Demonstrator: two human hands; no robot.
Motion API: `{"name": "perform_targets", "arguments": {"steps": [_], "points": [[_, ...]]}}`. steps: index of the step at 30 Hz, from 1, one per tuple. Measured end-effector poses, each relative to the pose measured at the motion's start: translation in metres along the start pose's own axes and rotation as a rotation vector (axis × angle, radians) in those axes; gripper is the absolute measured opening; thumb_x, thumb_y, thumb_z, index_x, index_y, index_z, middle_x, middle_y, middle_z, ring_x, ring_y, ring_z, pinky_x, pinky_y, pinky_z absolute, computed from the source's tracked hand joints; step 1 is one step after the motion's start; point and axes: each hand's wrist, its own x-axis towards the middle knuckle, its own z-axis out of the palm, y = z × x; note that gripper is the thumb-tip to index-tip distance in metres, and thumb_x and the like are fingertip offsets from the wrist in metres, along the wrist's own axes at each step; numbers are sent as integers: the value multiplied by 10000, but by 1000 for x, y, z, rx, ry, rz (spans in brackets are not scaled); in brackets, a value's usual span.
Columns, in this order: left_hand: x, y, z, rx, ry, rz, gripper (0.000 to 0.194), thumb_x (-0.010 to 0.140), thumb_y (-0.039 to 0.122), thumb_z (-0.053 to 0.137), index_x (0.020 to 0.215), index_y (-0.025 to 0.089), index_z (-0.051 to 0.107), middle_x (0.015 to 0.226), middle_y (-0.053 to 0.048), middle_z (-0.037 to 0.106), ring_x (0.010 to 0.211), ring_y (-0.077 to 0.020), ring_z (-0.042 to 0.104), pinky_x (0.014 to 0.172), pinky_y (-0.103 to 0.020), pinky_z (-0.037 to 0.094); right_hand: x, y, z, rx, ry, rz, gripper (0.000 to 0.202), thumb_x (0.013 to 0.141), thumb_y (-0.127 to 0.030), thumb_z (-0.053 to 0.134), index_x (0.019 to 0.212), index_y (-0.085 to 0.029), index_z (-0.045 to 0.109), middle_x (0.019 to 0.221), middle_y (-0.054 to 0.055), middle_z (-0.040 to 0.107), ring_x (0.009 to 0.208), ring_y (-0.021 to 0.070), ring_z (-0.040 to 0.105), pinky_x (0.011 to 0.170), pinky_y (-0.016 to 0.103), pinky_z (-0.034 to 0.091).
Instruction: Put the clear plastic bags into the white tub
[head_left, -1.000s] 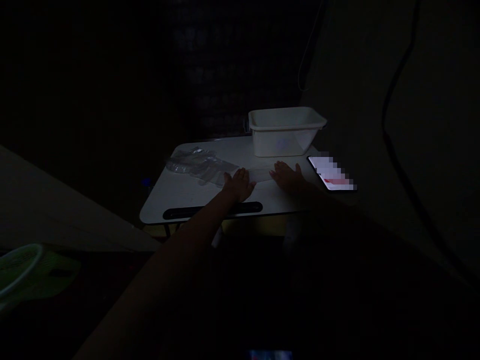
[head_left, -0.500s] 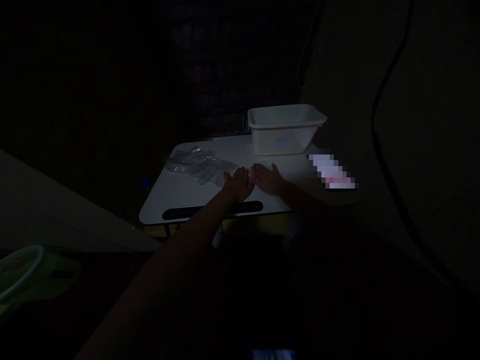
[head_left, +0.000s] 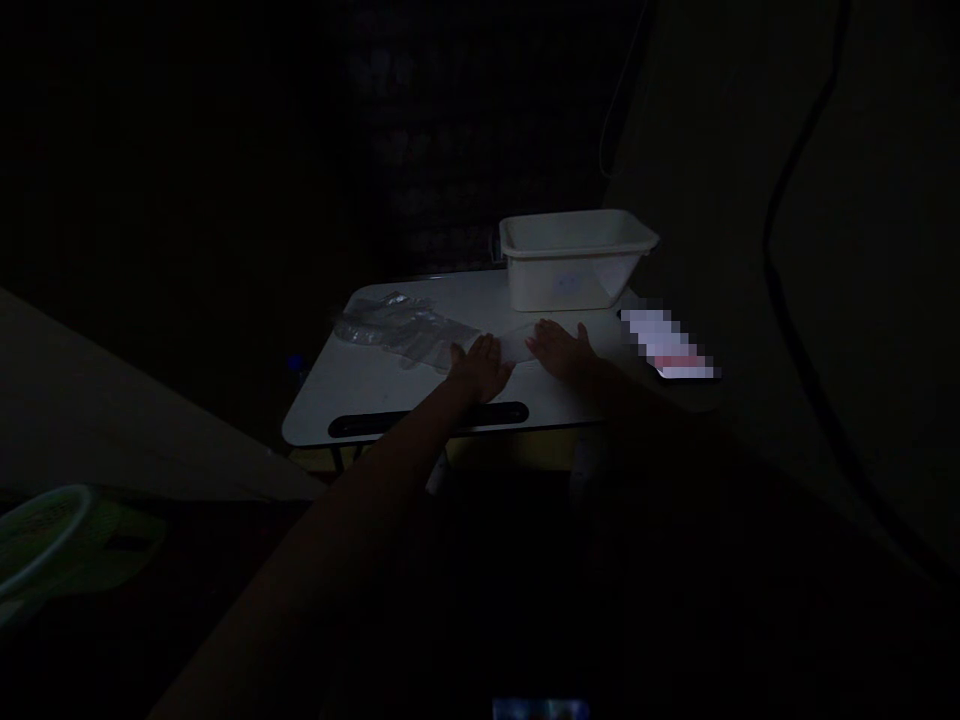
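A small white table [head_left: 352, 395] stands in dim light. My left hand [head_left: 480, 370] lies flat on it with the thumb apart from the fingers, at the right end of some crumpled clear plastic [head_left: 420, 330]. My right hand [head_left: 564, 350] rests flat a short way to the right, its fingers stretched out and the thumb spread. Between the two hands lies a pale, translucent flat sheet [head_left: 517, 343], which both hands touch. Whether this sheet and the crumpled plastic are one piece, I cannot tell.
A white plastic tub [head_left: 562, 280] stands at the back right of the table. To its right lies a lit, blurred-out phone-like screen [head_left: 667, 345]. A black slot [head_left: 360, 425] runs along the front edge. A green basket [head_left: 82, 550] stands lower left; a dark cable [head_left: 780, 290] hangs at right.
My right hand has slid to the right, away from my left hand, and more of the pale sheet shows between them. My left hand has stayed nearly in place.
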Motion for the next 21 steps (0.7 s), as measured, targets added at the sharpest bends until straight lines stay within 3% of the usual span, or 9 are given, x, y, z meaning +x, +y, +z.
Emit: {"name": "perform_targets", "arguments": {"steps": [5, 8, 15, 21], "points": [[0, 0, -1, -1, -1, -5, 608, 826, 421, 13, 1313, 78, 131, 1386, -114, 111, 1266, -220, 85, 943, -546, 143, 2, 4, 4, 10, 60, 101, 492, 859, -369, 136, 1167, -125, 431, 1266, 159, 401, 1175, 248, 338, 909, 604, 176], [0, 0, -2, -16, -5, -5, 608, 827, 418, 18, 1312, 69, 129, 1386, -119, 107, 1265, -221, 90, 941, -554, 137, 7, -4, 0, 26, 29, 133, 500, 855, -373, 142, 1199, -123, 405, 1285, 142, 380, 1194, 249, 308, 928, 576, 183], [0, 0, -2, -12, -23, -1, 570, 834, 403, 40, 1311, 115, 163, 1386, -115, 122, 1266, -218, 81, 939, -543, 145, 14, -35, -6, 100, -82, -41, 513, 853, -368, 115, 1225, -123, 370, 1318, 115, 332, 1217, 215, 270, 947, 547, 182], [0, 1, -1, -13, -14, -9, 587, 832, 405, 29, 1315, 89, 133, 1388, -109, 108, 1267, -224, 74, 944, -541, 142, 7, -19, -3, 51, -70, -16, 489, 853, -361, 149, 1225, -130, 367, 1319, 114, 332, 1212, 227, 276, 937, 565, 186]]}}
